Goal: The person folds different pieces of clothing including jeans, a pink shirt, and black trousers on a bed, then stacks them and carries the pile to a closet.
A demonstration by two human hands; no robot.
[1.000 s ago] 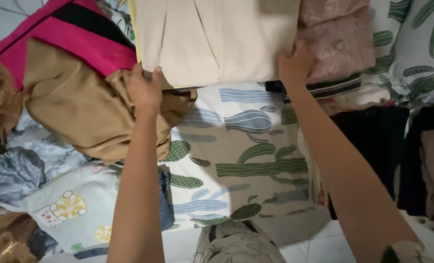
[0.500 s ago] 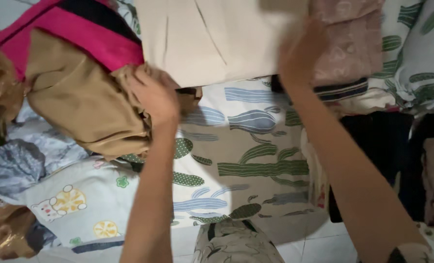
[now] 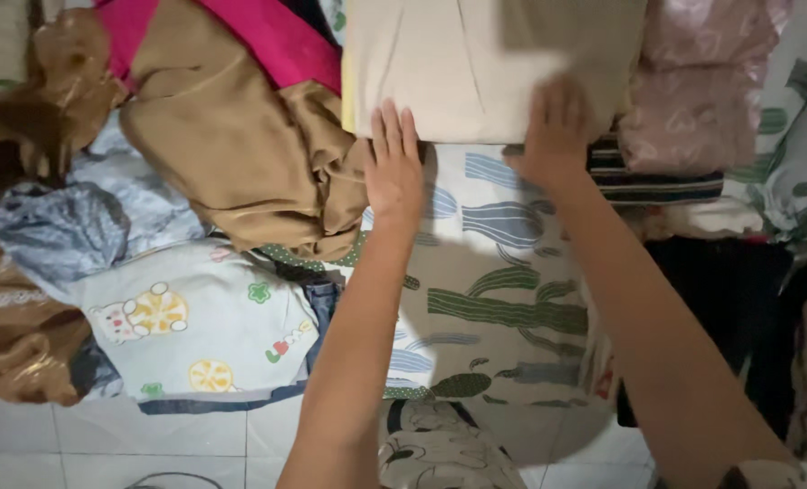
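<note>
Surface: white tile floor (image 3: 105, 444) at near edge, grout lines visible; over it a cactus-print sheet (image 3: 503, 308), cream w/ green and blue-grey cacti, running centre to far right. Indoor, lit from above; arm shadows fall on sheet.

L to R:
- Shiny brown fabric (image 3: 14, 344), crumpled, near left.
- Grey patterned cloth (image 3: 59, 226), bunched, left.
- Pale cartoon-print cloth (image 3: 195, 317) w/ bear and citrus motifs, flat, near-left of centre.
- Tan garment (image 3: 231, 154), loosely heaped, far left-centre; pink cloth (image 3: 286, 45) lies under/behind it at far edge.
- Left hand (image 3: 393, 167): palm down, fingers straight and close together, tips at near-left corner of beige folded garment (image 3: 476, 63), heel beside tan heap. Not gripping.
- Beige folded garment: far centre, on sheet, between tan heap and rose cloth. Flat rectangle; near edge runs left-right; far end cut off by frame, so long axis cannot be told. Plain, smooth, crease lines running near-far, yellow edge showing at left side.
- Right hand (image 3: 553, 136): flat on near-right corner of same garment, fingers slightly spread, blurred.
- Striped cloth (image 3: 657, 181), dark/light bands, just under dusty-rose patterned cloth (image 3: 693, 91), far right.
- Black garment (image 3: 720, 317), near right.
</note>
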